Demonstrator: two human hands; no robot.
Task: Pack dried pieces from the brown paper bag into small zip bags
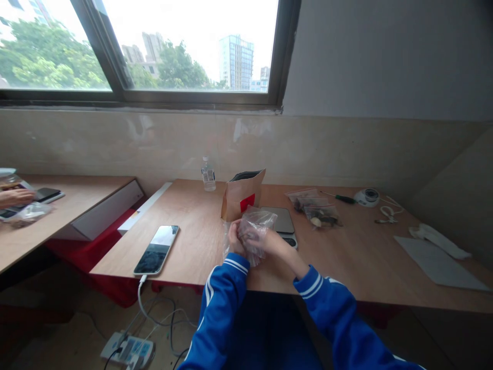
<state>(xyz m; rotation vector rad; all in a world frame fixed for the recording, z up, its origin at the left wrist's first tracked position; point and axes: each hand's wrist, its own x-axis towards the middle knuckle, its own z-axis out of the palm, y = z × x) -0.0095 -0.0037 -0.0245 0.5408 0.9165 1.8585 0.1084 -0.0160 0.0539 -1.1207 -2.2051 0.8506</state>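
My left hand and my right hand are closed on a clear plastic bag with dark contents, held just above the near edge of the wooden table. Behind the bag stands an open brown paper pouch with a red label. A small digital scale lies right behind my hands. Both arms wear blue sleeves with white stripes.
A phone on a charging cable lies at the table's left. A water bottle stands at the back. More filled clear bags, a screwdriver, a round white device and paper lie right. Another person's hand rests on the left desk.
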